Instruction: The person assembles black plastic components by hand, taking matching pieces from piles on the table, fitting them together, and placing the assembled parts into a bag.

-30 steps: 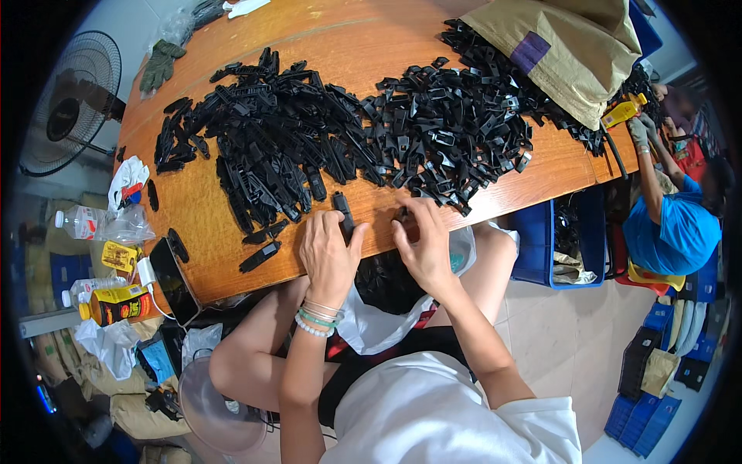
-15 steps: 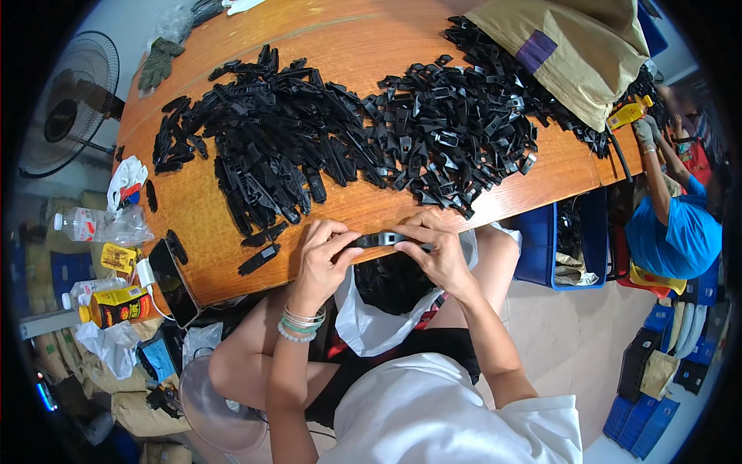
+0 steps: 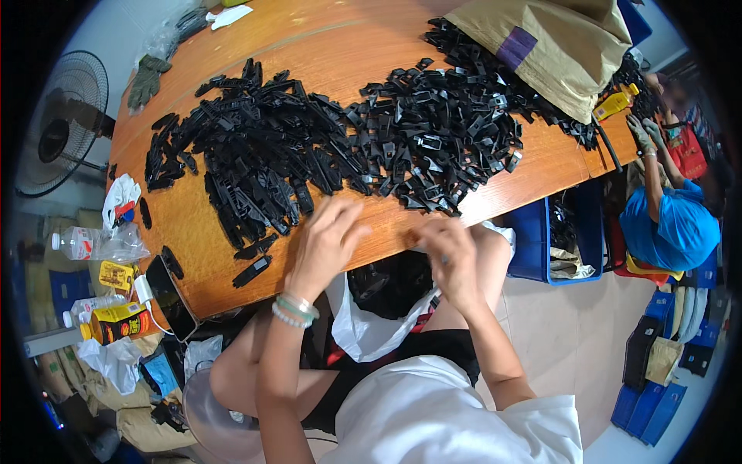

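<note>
the left hand (image 3: 326, 246) is being held over the near edge of the wooden table (image 3: 371, 54), fingers spread and blurred, nothing seen in them. the right hand (image 3: 450, 261) is being kept just beside it, fingers curled; whether anything is gripped cannot be told. the heap of black plastic parts (image 3: 348, 139) is lying just beyond both hands, and a white plastic bag (image 3: 371, 329) is hanging open below the edge.
</note>
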Motion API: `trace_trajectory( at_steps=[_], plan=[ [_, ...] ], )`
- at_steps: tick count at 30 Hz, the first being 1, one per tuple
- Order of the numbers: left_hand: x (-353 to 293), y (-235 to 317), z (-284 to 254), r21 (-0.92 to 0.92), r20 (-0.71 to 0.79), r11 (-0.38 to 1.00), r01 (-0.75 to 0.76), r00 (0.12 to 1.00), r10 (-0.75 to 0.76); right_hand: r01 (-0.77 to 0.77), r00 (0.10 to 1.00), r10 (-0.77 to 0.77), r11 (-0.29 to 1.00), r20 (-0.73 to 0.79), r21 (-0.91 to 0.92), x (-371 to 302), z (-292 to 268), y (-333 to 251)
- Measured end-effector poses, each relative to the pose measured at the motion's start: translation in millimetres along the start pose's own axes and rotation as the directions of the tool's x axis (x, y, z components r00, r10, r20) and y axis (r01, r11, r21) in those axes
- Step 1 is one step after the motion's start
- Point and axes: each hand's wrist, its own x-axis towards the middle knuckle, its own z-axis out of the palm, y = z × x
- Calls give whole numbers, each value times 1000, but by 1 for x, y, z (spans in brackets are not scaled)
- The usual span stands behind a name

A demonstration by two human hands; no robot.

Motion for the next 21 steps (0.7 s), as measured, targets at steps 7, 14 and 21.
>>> trace_trajectory(
  at_steps=[7,14,21],
  plan=[
    [39,-19,8,489,199,792,-365,931,306,-84,961,-48,888,-273,-451,2,-14,30],
    [20,4,5,211,258,917,-340,924,283,-123,968,36,929,-247,-348,-8,-19,38],
    [44,-16,12,-121,374,990,-67,921,108,-33,977,-60,904,-203,-426,15,-27,32]
  ],
)
